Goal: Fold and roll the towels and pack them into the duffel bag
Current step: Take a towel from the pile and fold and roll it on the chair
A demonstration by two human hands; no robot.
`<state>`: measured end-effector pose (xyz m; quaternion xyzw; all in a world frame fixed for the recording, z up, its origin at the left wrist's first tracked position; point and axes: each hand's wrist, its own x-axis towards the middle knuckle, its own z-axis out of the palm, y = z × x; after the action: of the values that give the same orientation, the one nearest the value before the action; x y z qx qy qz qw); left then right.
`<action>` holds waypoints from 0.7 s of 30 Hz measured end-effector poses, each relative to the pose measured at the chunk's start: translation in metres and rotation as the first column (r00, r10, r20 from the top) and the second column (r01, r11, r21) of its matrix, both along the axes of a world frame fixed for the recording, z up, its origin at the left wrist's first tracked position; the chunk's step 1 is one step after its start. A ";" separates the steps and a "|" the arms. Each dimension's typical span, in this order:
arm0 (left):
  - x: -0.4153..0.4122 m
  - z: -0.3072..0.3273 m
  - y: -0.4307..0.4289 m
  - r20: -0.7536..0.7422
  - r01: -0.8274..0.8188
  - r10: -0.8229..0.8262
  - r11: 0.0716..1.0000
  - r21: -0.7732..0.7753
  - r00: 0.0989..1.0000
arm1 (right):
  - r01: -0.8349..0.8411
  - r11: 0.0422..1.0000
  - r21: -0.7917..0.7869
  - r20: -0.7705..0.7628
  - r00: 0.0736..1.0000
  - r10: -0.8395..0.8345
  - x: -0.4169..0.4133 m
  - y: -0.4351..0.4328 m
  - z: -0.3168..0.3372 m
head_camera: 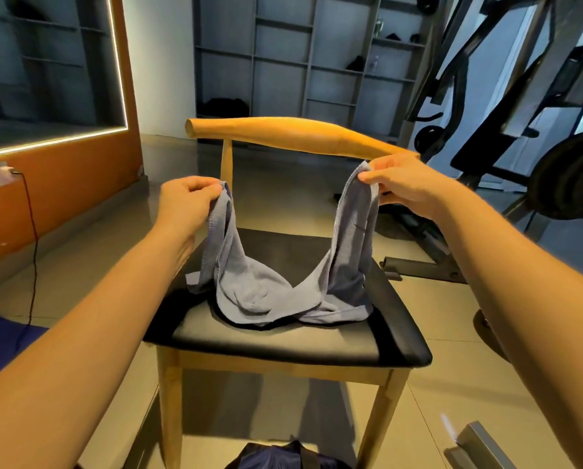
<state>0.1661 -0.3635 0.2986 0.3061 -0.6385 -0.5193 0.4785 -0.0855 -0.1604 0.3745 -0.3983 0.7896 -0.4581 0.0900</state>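
Grey towel (249, 292) sags crosswise, ends raised.

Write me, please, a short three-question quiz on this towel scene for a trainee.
1. True or false: the towel hangs wholly clear of the seat.
2. What does the right hand hold? A: the chair's back. B: an end of the towel. C: nothing.
3. Fill in: the left hand pinches the towel, and the bag lies on the ____.

Key: 1 false, its middle rests on the seat. 2 B. 3 floor.
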 end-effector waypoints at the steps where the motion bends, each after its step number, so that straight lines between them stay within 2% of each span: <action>1: 0.001 0.001 0.000 0.034 0.036 -0.036 0.999 -0.011 0.999 | 0.004 1.000 0.021 -0.063 0.998 -0.003 0.001 -0.001 -0.001; 4: 0.003 0.005 0.003 0.105 0.134 -0.130 0.990 -0.036 0.986 | 0.108 0.991 0.077 -0.346 0.935 -0.075 0.004 -0.002 -0.006; 5: 0.003 0.005 0.004 0.119 0.157 -0.149 0.986 -0.056 0.982 | 0.145 0.988 0.058 -0.379 0.919 -0.112 0.008 -0.003 -0.007; 7: 0.003 0.006 0.007 0.138 0.188 -0.173 0.977 -0.099 0.975 | 0.176 0.984 0.004 -0.304 0.938 -0.167 0.013 -0.004 -0.009; 10: 0.003 0.011 0.018 0.148 0.248 -0.225 0.955 -0.163 0.963 | 0.091 0.993 -0.069 -0.001 0.996 -0.091 0.030 0.000 -0.015; 11: 0.003 0.013 0.024 0.152 0.285 -0.259 0.940 -0.188 0.954 | 0.087 0.992 -0.088 0.013 0.996 -0.086 0.036 0.003 -0.019; 13: 0.001 0.018 0.039 0.189 0.378 -0.339 0.896 -0.234 0.922 | 0.124 0.984 -0.128 -0.029 0.991 -0.129 0.045 0.010 -0.030; 16: -0.007 0.017 0.059 0.334 0.497 -0.407 0.829 -0.255 0.850 | 0.193 0.972 -0.137 -0.087 0.975 -0.206 0.054 0.018 -0.044; 18: -0.014 0.012 0.064 0.410 0.520 -0.400 0.820 -0.239 0.819 | 0.219 0.972 -0.081 -0.129 0.965 -0.228 0.052 0.018 -0.054; 21: -0.025 0.001 0.067 0.439 0.513 -0.396 0.838 -0.185 0.806 | 0.180 0.983 -0.022 -0.165 0.969 -0.181 0.050 0.022 -0.066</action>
<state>0.1410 -0.2968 0.2998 0.1630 -0.8443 -0.4483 0.2440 -0.0356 -0.1384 0.3083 -0.3620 0.8257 -0.4321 -0.0197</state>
